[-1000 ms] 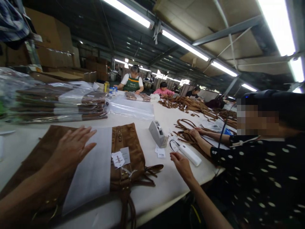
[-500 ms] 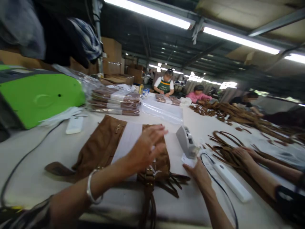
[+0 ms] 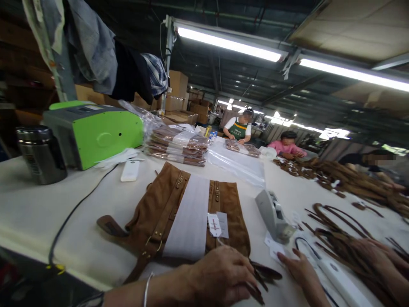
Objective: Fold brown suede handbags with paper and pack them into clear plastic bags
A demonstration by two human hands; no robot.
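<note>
A brown suede bag [image 3: 153, 213] lies flat on the white table [image 3: 38, 213], wrapped by a white paper band [image 3: 191, 213] with small tags [image 3: 217, 224] beside it. My left hand [image 3: 220, 277], a bracelet on its wrist, rests at the bag's near end with its fingers closed on the dark brown straps [image 3: 260, 273]. My right hand [image 3: 297, 266] lies open, fingers stretched toward white paper labels [image 3: 275, 249] beside a grey tape dispenser [image 3: 271, 213].
A green machine [image 3: 96, 132], a steel mug [image 3: 40, 153] and a stack of bagged goods [image 3: 179, 147] stand at the left. Loose brown straps [image 3: 345, 179] cover the right side, where another person's hands [image 3: 370, 251] work. A black cable [image 3: 73, 213] crosses the table. Other people sit further along the table.
The view has swung left. My left hand has come off the white band and down to the bag's straps. My right hand stays by the labels.
</note>
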